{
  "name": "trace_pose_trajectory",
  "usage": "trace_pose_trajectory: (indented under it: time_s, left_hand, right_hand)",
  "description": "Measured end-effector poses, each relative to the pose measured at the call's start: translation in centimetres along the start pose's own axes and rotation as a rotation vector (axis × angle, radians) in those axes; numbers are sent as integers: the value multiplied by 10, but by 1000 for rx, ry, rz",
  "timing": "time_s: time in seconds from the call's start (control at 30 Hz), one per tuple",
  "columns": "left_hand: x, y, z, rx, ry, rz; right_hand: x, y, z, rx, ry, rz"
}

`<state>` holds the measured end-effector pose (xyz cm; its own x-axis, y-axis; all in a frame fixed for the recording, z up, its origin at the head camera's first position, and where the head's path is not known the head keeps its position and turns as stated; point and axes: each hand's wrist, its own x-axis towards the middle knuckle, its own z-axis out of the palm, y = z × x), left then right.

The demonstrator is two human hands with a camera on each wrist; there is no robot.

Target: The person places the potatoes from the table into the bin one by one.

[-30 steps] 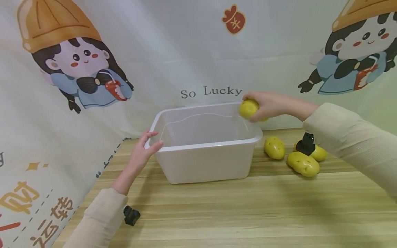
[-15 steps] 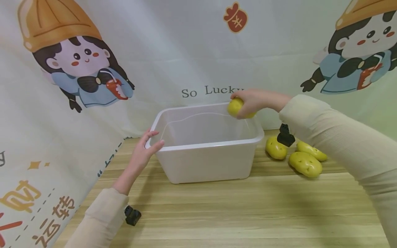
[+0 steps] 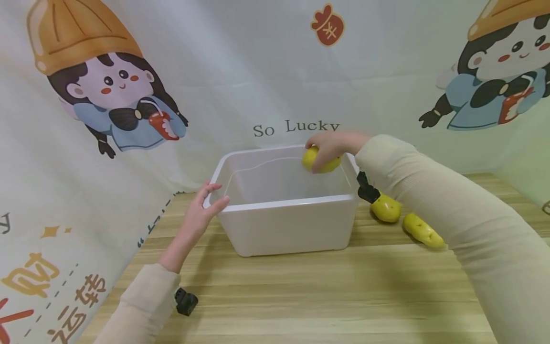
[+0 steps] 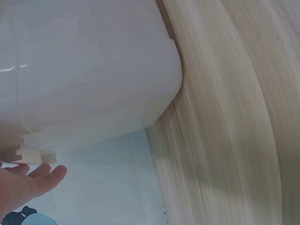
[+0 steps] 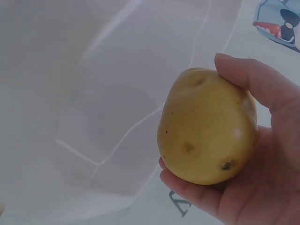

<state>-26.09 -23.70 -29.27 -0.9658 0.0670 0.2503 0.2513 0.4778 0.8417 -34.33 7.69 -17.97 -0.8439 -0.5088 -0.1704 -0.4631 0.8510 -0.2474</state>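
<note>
The potato (image 5: 204,131) sits between the thumb and curled fingers of my right hand (image 3: 334,143), over the white bin (image 3: 283,229) my left hand (image 3: 199,214) grips: placing, I judge, calling next for lowering, then loosening.

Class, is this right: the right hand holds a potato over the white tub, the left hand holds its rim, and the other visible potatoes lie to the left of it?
Not quite: the other visible potatoes lie to the right of the white tub, as the head view shows. The rest is correct.
</note>
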Motion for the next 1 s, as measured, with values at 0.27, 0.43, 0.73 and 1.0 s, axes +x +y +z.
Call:
trace_pose_trajectory:
  time_s: [0.27,0.43,0.73,1.0]
  left_hand:
    - [-2,-1,1,-25,3,7]
    - [0,-1,1,-31,9,17]
    - [-1,0,3,-14,17,22]
    - [0,-1,3,-39,32,35]
  right_hand:
    - [14,-15,-1,26,-68,74]
    - [22,-20,-2,58,-81,84]
    - [36,-28,4,37,-90,34]
    - [48,-42,4,142,-43,-11]
